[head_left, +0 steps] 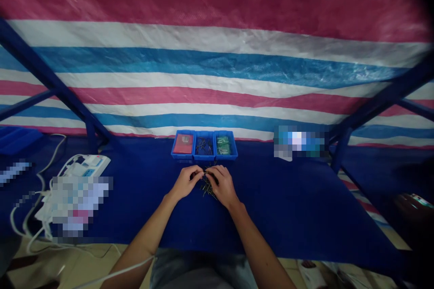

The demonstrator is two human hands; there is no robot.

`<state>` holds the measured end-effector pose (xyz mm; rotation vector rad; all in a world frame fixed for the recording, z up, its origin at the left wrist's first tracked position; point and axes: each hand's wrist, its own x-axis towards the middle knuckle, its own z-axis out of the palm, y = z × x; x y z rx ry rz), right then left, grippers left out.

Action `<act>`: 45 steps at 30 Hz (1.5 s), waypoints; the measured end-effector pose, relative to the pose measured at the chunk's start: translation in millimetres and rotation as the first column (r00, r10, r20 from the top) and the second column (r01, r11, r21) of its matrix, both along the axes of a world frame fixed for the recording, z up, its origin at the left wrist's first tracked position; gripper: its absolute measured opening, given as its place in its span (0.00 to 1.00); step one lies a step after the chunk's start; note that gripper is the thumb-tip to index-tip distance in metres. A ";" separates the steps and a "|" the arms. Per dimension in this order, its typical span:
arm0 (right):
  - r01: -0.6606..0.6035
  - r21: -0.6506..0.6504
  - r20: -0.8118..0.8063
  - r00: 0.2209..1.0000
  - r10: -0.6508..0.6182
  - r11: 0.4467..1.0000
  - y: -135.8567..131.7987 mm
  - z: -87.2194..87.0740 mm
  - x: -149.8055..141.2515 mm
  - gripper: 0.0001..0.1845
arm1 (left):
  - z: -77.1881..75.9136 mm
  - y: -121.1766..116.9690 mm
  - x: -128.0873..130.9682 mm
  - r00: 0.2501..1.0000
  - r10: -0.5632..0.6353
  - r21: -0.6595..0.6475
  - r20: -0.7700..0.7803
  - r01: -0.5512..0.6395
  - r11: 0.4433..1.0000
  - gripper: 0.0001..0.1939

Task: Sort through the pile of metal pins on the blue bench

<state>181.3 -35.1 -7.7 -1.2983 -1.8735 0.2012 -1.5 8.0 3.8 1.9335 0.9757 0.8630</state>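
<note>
My left hand (185, 182) and my right hand (222, 185) meet fingertip to fingertip over the blue table, both closed in a pinch. Whatever lies between the fingertips is too small to make out. Under and between the hands lies a loose pile of thin dark pieces (207, 190), with some metallic glints. Just beyond the hands stand three joined blue bins. The left bin (174, 157) has something flat and pinkish-red in it, the middle bin (204, 157) holds thin dark pieces like those in the pile, and the right bin (234, 156) contains green and whitish pieces.
A white power strip (98, 165) with cables and blurred items lies at the left. A blue tray (20, 139) is at the far left, and a blurred item (298, 141) at the back right. Blue metal frame bars (69, 104) flank the table before a striped tarp (217, 70).
</note>
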 end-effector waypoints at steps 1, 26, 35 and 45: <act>0.000 0.004 -0.001 1.000 0.000 1.000 0.2 -0.3 0.1 0.08 | -0.3 0.0 0.2 1.000 -0.005 -0.004 -0.001 0.005 1.000 0.17; -0.028 -0.050 -0.080 0.997 0.024 0.998 1.7 -0.9 2.6 0.14 | 1.4 -0.5 0.4 1.000 -0.010 0.039 -0.009 0.011 0.999 0.16; -0.039 -0.015 -0.155 0.987 0.036 0.999 4.0 -3.8 4.8 0.08 | -2.4 1.2 -0.7 1.000 0.007 0.010 -0.001 -0.007 1.000 0.18; 0.114 -0.013 -0.190 0.975 -0.114 0.993 3.9 0.1 9.0 0.09 | -1.7 1.0 -0.9 0.983 0.153 0.067 0.103 -0.160 0.985 0.14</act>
